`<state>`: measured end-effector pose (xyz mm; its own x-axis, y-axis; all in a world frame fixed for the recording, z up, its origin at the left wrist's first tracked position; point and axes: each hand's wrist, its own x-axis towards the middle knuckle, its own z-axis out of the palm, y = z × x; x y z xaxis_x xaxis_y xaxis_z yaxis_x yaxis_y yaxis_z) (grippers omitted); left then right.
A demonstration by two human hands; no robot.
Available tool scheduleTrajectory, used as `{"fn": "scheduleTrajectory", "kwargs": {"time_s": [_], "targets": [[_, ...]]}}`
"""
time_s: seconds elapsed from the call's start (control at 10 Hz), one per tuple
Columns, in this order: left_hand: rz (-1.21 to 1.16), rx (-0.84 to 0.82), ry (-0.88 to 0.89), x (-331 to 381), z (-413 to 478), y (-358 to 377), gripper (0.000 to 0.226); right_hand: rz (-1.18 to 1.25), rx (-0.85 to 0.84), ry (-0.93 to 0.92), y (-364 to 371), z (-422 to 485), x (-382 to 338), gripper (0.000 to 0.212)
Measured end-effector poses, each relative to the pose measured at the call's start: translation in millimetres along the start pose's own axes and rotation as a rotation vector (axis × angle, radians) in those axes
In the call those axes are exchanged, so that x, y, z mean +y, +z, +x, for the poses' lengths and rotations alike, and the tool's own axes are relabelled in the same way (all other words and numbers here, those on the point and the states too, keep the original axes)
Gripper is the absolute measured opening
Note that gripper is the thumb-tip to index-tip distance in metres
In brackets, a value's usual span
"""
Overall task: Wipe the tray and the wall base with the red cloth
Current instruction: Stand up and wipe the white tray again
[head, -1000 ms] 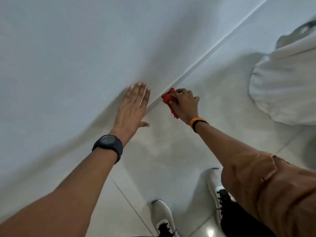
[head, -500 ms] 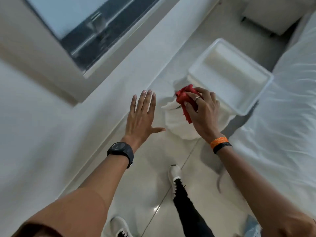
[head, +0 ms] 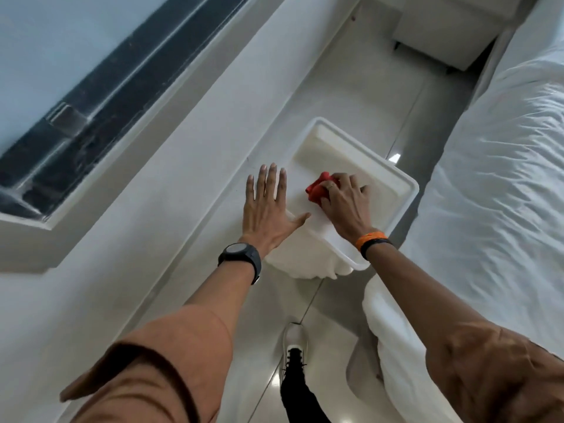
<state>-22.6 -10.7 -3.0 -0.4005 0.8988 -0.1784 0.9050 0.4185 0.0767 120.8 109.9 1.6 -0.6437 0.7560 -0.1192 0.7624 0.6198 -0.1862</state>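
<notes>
A white plastic tray (head: 393,178) sits on the floor between the wall and the bed, on top of a white cloth. My right hand (head: 345,206) grips the bunched red cloth (head: 317,189) and presses it inside the tray, near its left side. My left hand (head: 268,209) is open with fingers spread, over the tray's near left corner, thumb toward the right hand. The wall base (head: 213,190) runs diagonally along the floor just left of the tray.
A bed with a rumpled white duvet (head: 494,190) fills the right side. A white bedside cabinet (head: 442,35) stands at the far end of the narrow floor strip. A dark window frame (head: 100,83) is set in the left wall. My shoe (head: 294,340) is below the tray.
I have risen from the wall base and turned toward the tray. My right hand carried the red cloth forward into the tray; my left hand left the wall and moved over the tray's corner.
</notes>
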Motion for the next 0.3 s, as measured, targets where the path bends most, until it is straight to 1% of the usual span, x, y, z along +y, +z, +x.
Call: {"fn": "scheduleTrajectory", "kwargs": {"time_s": [0.1,0.2,0.3], "targets": [[-0.032,0.012,-0.03,-1,2,8,0.114,-0.011,-0.093,0.008,22,-3,7,0.048],[-0.055,0.02,-0.022,-4,1,7,0.116,-0.029,-0.166,-0.001,29,-4,8,0.068],[-0.106,0.165,-0.067,-26,0,-10,0.111,0.06,-0.127,-0.017,9,-18,9,0.075]]}}
